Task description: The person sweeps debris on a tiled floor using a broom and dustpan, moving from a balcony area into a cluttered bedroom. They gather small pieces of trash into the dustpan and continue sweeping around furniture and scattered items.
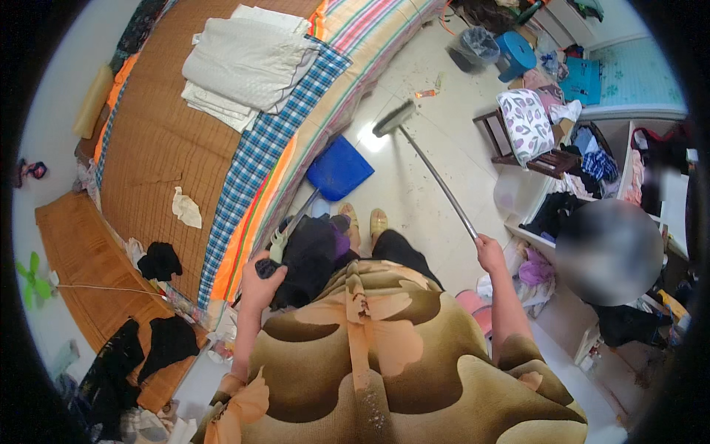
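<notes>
My right hand [490,253] is closed around the end of a metal broom handle [438,180]. The handle runs up to a broom head [394,118] with dark bristles, which rests on the tiled floor among scattered bits of dirt. At left, my left hand [263,280] grips a dark, crumpled item [267,268] that I cannot name for certain. Just above that hand is the pale handle end [278,244] of a blue dustpan [340,168]; whether the hand holds it too is unclear. Dark cloth [310,250] hangs beside this hand. An orange wrapper [425,94] lies beyond the broom head.
A bed [166,133] with folded white cloth [249,64] borders the floor at left. A lined trash bin [475,49] and a blue stool [515,55] stand at upper right. A wooden chair [488,136] with a patterned cushion stands by shelves full of clothes [554,213].
</notes>
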`<state>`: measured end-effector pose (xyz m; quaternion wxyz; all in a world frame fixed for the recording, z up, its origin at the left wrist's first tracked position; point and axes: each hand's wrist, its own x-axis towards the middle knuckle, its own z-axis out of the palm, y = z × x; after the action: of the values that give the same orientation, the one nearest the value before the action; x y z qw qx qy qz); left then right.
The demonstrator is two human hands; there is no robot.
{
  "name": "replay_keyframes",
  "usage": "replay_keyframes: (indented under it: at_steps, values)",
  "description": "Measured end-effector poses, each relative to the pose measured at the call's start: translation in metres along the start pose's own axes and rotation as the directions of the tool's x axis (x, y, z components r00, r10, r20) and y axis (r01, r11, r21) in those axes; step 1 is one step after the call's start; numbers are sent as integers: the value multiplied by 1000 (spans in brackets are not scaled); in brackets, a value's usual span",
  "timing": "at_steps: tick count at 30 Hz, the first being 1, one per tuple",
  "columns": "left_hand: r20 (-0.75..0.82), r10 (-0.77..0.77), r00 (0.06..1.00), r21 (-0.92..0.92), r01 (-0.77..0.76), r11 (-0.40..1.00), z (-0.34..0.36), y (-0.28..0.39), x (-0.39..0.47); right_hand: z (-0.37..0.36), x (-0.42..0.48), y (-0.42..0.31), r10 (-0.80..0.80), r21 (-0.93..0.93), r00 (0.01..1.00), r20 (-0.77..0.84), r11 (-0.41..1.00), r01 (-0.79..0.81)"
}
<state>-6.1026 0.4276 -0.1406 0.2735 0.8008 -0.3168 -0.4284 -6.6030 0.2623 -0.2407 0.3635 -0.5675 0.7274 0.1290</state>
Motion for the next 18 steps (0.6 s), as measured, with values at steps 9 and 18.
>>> replay_keyframes:
  at_steps: [9, 18]
  values:
    - [51, -75, 996, -3, 76, 997, 8, 59, 48, 3, 102, -127, -166, 17, 980, -107, 985, 169]
    - [9, -78, 997, 8, 78, 997, 31, 94, 87, 13, 229, -104, -206, -135, 970, 131, 965, 224]
